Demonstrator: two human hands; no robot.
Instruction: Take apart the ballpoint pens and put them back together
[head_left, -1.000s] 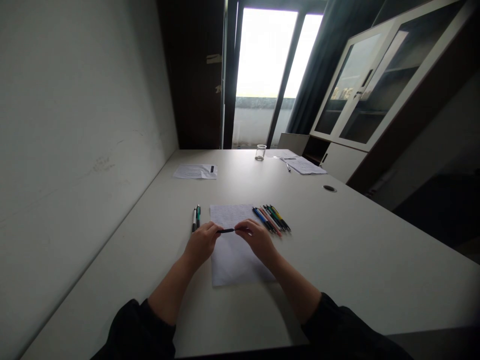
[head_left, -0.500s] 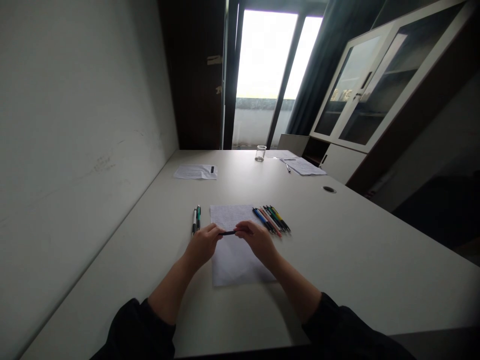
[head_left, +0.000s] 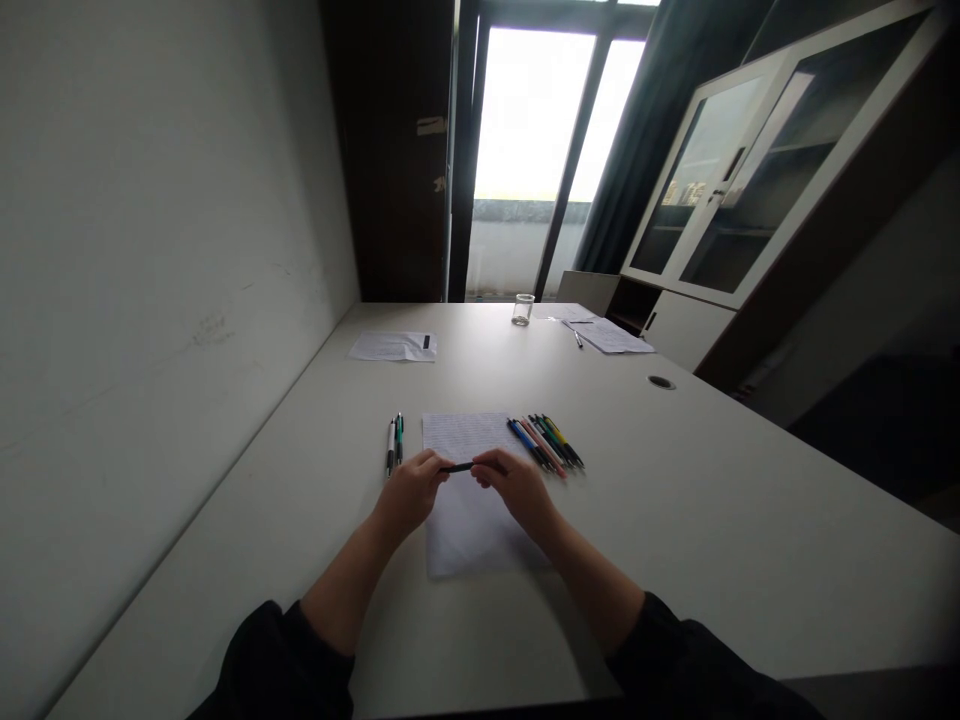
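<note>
Between my two hands a black pen (head_left: pixel 459 467) is held level above a sheet of lined paper (head_left: pixel 472 530). My left hand (head_left: pixel 411 490) is closed on its left end, and my right hand (head_left: pixel 514 485) pinches its right end; the fingers hide both ends. Two pens, one white and black (head_left: pixel 391 447) and one green and black (head_left: pixel 400 438), lie side by side left of the paper. A row of several pens (head_left: pixel 546 445) in blue, pink, green and yellow lies at the paper's right edge, beyond my right hand.
On the white table (head_left: pixel 720 530), a glass cup (head_left: pixel 523 309) stands at the far end. More papers lie at the far left (head_left: pixel 394 347) and far right (head_left: pixel 611 336), the latter with a pen (head_left: pixel 578 340) beside them. A round cable hole (head_left: pixel 661 382) is at right. A wall (head_left: pixel 187 300) borders the left side.
Both hands keep their hold on the black pen with almost no movement. The whole view has shifted very slightly.
</note>
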